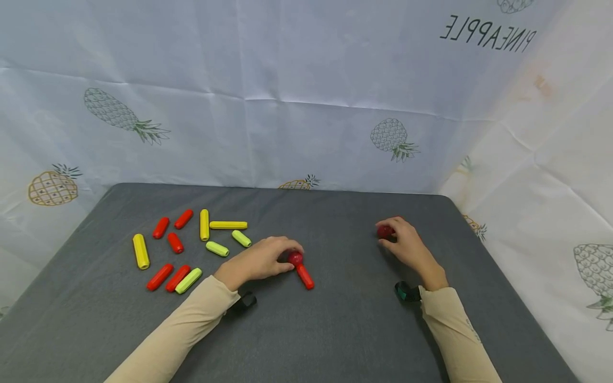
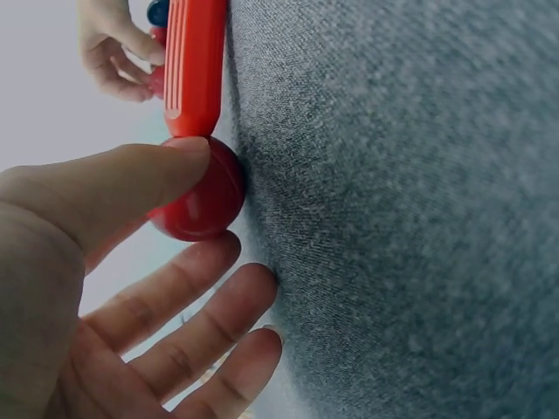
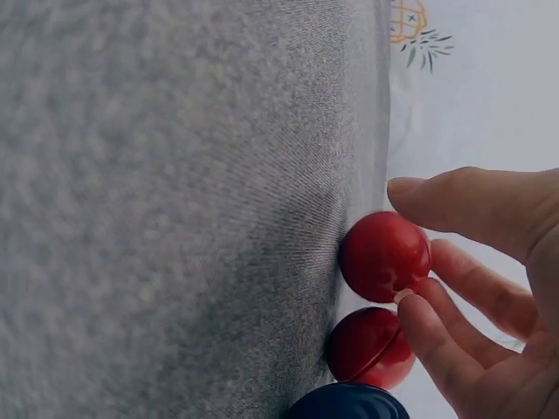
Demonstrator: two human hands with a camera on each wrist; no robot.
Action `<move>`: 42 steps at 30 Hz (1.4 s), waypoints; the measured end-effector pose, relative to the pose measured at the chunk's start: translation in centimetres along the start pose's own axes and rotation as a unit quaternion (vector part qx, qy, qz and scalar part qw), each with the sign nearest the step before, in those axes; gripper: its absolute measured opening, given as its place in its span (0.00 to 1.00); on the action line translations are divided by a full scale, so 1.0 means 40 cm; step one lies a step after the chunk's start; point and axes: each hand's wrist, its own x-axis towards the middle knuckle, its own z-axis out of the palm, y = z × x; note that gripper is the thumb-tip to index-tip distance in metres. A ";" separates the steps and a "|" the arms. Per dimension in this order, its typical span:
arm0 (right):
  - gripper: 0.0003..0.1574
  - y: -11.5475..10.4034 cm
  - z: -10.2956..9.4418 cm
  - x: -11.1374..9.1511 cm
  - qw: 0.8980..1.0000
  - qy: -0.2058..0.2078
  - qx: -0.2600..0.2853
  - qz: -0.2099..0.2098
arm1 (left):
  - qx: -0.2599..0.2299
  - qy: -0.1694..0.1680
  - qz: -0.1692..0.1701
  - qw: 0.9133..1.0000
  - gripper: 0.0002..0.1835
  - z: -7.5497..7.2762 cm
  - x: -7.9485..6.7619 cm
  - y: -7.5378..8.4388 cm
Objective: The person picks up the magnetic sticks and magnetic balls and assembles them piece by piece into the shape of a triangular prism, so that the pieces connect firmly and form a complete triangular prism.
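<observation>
In the head view, my left hand (image 1: pixel 265 259) pinches a glossy red ball (image 1: pixel 295 258) on the dark table. Its thumb lies over the ball (image 2: pixel 203 196) and the index fingertip meets the opposite side, with the other fingers loosely spread. One end of a ridged red rod (image 1: pixel 305 277) abuts this ball. At the right, my right hand (image 1: pixel 404 242) has its thumb and fingers around another red ball (image 1: pixel 384 232). In the right wrist view, a second red ball (image 3: pixel 371 347) and a dark blue ball (image 3: pixel 349 403) sit beside the held one; the hand hides them in the head view.
Left of my left hand lie several short rods: red (image 1: pixel 160 277), yellow (image 1: pixel 141 251) and light green (image 1: pixel 189 281). Some touch each other. A pineapple-print cloth (image 1: pixel 306 143) hangs behind the dark grey table (image 1: pixel 345 330).
</observation>
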 end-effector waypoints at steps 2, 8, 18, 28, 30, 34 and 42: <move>0.24 0.001 0.002 0.002 1.000 -0.002 0.001 0.002 | -0.003 0.003 -0.003 1.000 0.18 0.000 0.000 -0.001; 0.20 -0.002 0.007 0.001 1.000 -0.017 0.014 -0.008 | -0.025 0.002 -0.012 1.000 0.16 0.002 -0.002 -0.006; 0.20 -0.007 0.013 0.003 0.999 -0.023 0.011 -0.025 | -0.039 0.008 -0.028 0.999 0.17 0.005 -0.009 -0.010; 0.21 -0.029 0.032 0.000 0.998 -0.017 0.028 -0.058 | -0.045 0.021 -0.029 0.998 0.15 0.012 -0.014 -0.017; 0.21 -0.036 0.037 -0.001 0.997 -0.016 0.031 -0.063 | -0.044 0.021 -0.032 0.998 0.15 0.013 -0.013 -0.018; 0.22 -0.052 0.044 -0.006 0.997 -0.023 0.037 -0.062 | -0.048 0.023 -0.039 0.998 0.15 0.016 -0.014 -0.019; 0.24 -0.095 0.054 -0.016 0.997 -0.042 0.046 -0.053 | -0.070 0.030 -0.034 0.997 0.15 0.019 -0.018 -0.025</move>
